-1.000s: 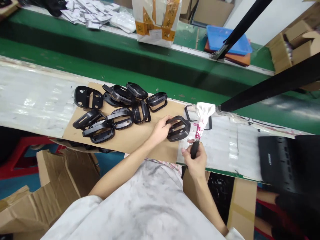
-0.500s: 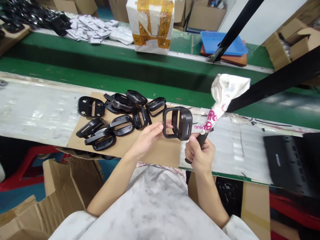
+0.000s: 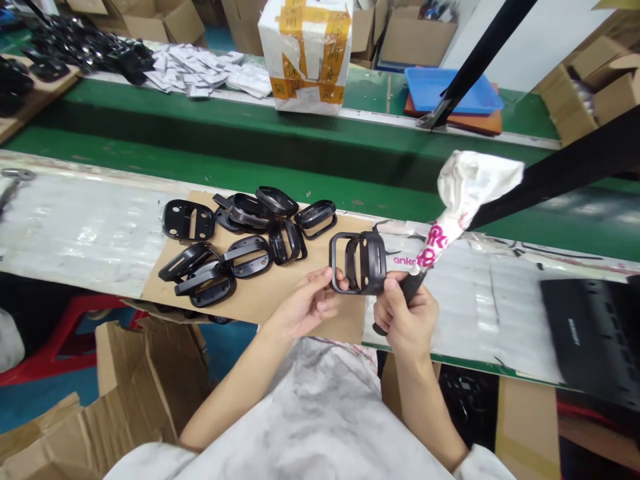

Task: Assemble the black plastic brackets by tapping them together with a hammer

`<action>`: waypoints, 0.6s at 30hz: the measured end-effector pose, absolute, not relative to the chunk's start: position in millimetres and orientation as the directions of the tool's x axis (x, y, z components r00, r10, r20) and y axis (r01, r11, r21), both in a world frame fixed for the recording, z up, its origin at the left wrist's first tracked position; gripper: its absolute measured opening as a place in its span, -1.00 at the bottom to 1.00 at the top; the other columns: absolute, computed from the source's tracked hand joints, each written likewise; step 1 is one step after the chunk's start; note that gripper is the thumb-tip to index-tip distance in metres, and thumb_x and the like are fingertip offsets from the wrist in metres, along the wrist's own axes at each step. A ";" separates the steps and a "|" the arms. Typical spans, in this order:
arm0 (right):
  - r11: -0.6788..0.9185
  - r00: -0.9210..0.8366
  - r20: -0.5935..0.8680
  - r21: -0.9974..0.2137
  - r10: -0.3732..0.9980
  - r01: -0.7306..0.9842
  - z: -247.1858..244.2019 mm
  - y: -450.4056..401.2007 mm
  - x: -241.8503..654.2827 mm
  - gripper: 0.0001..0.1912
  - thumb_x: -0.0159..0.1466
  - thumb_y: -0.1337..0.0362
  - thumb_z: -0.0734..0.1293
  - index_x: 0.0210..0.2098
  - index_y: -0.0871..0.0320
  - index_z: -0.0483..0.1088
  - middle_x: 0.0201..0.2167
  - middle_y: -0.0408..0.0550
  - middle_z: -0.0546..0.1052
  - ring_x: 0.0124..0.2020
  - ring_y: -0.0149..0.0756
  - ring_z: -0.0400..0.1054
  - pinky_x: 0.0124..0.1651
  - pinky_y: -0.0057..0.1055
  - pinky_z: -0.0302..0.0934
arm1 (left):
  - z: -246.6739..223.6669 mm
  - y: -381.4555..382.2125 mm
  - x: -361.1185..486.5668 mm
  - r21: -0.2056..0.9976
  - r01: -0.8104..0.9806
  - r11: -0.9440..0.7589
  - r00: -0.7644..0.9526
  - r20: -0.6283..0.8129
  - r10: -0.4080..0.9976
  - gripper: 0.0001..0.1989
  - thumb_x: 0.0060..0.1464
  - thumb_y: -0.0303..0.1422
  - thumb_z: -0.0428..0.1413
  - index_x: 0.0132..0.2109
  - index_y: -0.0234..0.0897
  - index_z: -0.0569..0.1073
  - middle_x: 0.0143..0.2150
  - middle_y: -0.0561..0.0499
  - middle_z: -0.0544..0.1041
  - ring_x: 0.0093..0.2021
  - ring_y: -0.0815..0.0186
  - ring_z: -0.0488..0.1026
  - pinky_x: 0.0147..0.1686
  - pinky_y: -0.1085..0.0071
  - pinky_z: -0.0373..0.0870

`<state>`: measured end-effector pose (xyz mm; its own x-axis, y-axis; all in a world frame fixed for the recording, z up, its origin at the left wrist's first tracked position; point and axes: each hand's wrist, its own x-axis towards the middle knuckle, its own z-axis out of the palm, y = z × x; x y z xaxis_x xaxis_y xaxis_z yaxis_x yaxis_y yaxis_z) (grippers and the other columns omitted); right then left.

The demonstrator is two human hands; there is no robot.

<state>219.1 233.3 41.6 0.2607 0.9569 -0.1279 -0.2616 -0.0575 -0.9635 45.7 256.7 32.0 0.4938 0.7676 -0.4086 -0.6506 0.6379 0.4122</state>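
A black plastic frame (image 3: 373, 263) with a rounded loop and slotted side is held up above the cardboard sheet. My left hand (image 3: 313, 303) pinches the lower left corner of its loop between thumb and fingers. In my right hand (image 3: 407, 313) is the black handle of a hammer (image 3: 445, 227), its head wrapped in white plastic with pink print. The thumb and index finger of that hand also touch the frame's lower right edge. Several similar black frames (image 3: 250, 255) lie to the left, some overlapping; another frame (image 3: 189, 221) rests at the sheet's far left corner.
The cardboard sheet (image 3: 280, 293) lies on a white-covered bench (image 3: 90, 227). A black panel (image 3: 580, 327) is at the right. Behind the green channel stand a taped white box (image 3: 307, 60) and a blue tray (image 3: 450, 90). A dark post (image 3: 480, 60) slants at the back right.
The frame has tilted and sits slightly lower in view. My left fingers have shifted down to the loop's lower corner. The wrapped hammer has moved a little right; the whole view has shifted slightly.
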 end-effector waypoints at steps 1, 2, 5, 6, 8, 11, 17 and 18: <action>-0.052 0.268 -0.122 -0.966 0.956 -0.254 40.4 233.0 218.6 -0.53 0.25 -0.12 0.59 -0.27 0.10 0.40 -0.73 -0.43 0.15 -0.81 -0.57 -0.04 -0.79 -0.63 -0.08 | 28.9 254.2 48.4 0.383 -0.661 0.646 0.491 -0.430 0.758 -0.57 -0.02 -0.18 0.54 -0.20 -0.35 0.55 -0.28 0.05 0.54 -0.63 0.67 0.10 -0.67 0.69 -0.01; -0.048 0.273 -0.117 -0.968 0.955 -0.246 39.1 232.7 218.4 -0.53 0.25 -0.10 0.59 -0.27 0.10 0.40 -0.73 -0.42 0.16 -0.81 -0.57 -0.03 -0.78 -0.62 -0.07 | 25.9 252.1 51.1 0.357 -0.673 0.648 0.483 -0.451 0.750 -0.56 -0.03 -0.17 0.55 -0.20 -0.35 0.55 -0.27 0.06 0.54 -0.62 0.68 0.11 -0.68 0.70 -0.04; -0.059 0.266 -0.119 -0.972 0.956 -0.226 35.3 230.6 218.3 -0.55 0.26 -0.08 0.59 -0.28 0.12 0.41 -0.74 -0.40 0.18 -0.80 -0.56 -0.01 -0.75 -0.60 -0.05 | 18.5 249.9 57.4 0.313 -0.718 0.622 0.442 -0.484 0.755 -0.50 -0.13 -0.15 0.59 -0.27 -0.36 0.52 -0.35 0.09 0.51 -0.62 0.66 0.13 -0.69 0.72 -0.05; -0.067 0.262 -0.125 -0.973 0.957 -0.222 34.1 229.5 218.1 -0.55 0.25 -0.08 0.59 -0.28 0.13 0.41 -0.74 -0.40 0.18 -0.80 -0.56 -0.01 -0.75 -0.60 -0.04 | 17.1 250.5 58.5 0.318 -0.734 0.600 0.419 -0.483 0.769 -0.49 -0.15 -0.14 0.59 -0.30 -0.36 0.51 -0.38 0.11 0.49 -0.63 0.66 0.12 -0.68 0.71 0.00; -0.088 0.254 -0.145 -0.971 0.956 -0.223 31.9 226.9 216.9 -0.53 0.25 -0.09 0.59 -0.29 0.12 0.40 -0.74 -0.41 0.17 -0.79 -0.56 -0.02 -0.74 -0.59 -0.04 | 15.6 252.7 58.6 0.359 -0.756 0.548 0.365 -0.464 0.807 -0.48 -0.15 -0.12 0.59 -0.35 -0.36 0.48 -0.44 0.14 0.48 -0.66 0.66 0.08 -0.64 0.66 0.12; -0.117 0.244 -0.178 -0.962 0.953 -0.247 28.7 222.7 213.4 -0.51 0.23 -0.11 0.60 -0.29 0.11 0.38 -0.74 -0.41 0.17 -0.80 -0.56 -0.03 -0.75 -0.59 -0.05 | 14.5 256.3 54.1 0.436 -0.748 0.500 0.324 -0.418 0.849 -0.49 -0.09 -0.11 0.57 -0.39 -0.36 0.47 -0.46 0.11 0.49 -0.68 0.66 0.04 -0.61 0.62 0.16; -0.116 0.191 -0.178 -0.948 0.965 -0.297 27.1 218.9 210.9 -0.54 0.26 -0.11 0.57 -0.23 0.13 0.46 -0.73 -0.43 0.12 -0.78 -0.58 -0.10 -0.75 -0.61 -0.11 | 19.1 264.0 39.6 0.458 -0.720 0.522 0.371 -0.382 0.847 -0.46 -0.07 -0.09 0.54 -0.43 -0.33 0.39 -0.49 0.14 0.39 -0.65 0.63 -0.02 -0.61 0.61 0.09; -0.107 0.188 -0.169 -0.948 0.967 -0.299 27.0 219.2 212.5 -0.54 0.28 -0.12 0.56 -0.20 0.14 0.48 -0.71 -0.42 0.12 -0.77 -0.58 -0.10 -0.74 -0.61 -0.12 | 22.4 266.0 37.2 0.424 -0.743 0.519 0.359 -0.402 0.842 -0.44 -0.06 -0.09 0.53 -0.45 -0.31 0.34 -0.51 0.17 0.33 -0.65 0.60 -0.02 -0.61 0.60 0.11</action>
<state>212.5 219.2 27.0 0.1885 0.9675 -0.1686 -0.2994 -0.1069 -0.9481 37.2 266.0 22.4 0.3589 0.8424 -0.4020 -0.7426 0.5186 0.4238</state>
